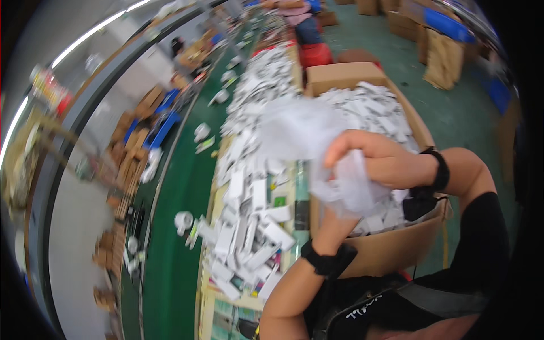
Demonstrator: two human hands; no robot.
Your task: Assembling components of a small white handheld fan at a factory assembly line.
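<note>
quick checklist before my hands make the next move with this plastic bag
1. Right hand gripping plastic bag: ok, fingers curled on it.
2. Left hand grip: cannot tell, bag hides its fingers.
3. Bag's mouth located: cannot tell, too blurred.
4. Carton open on top: ok, white pieces show inside.
5. Heap left of carton in order: not ok, jumbled.

A pile [256, 93] lies on the table [204, 309]; left of this runs the belt [170, 300]; beyond the belt lie cartons [135, 156]; right of the table stands the box [385, 252], pieces [371, 107] inside it; above its left side is the bag [303, 127].
</note>
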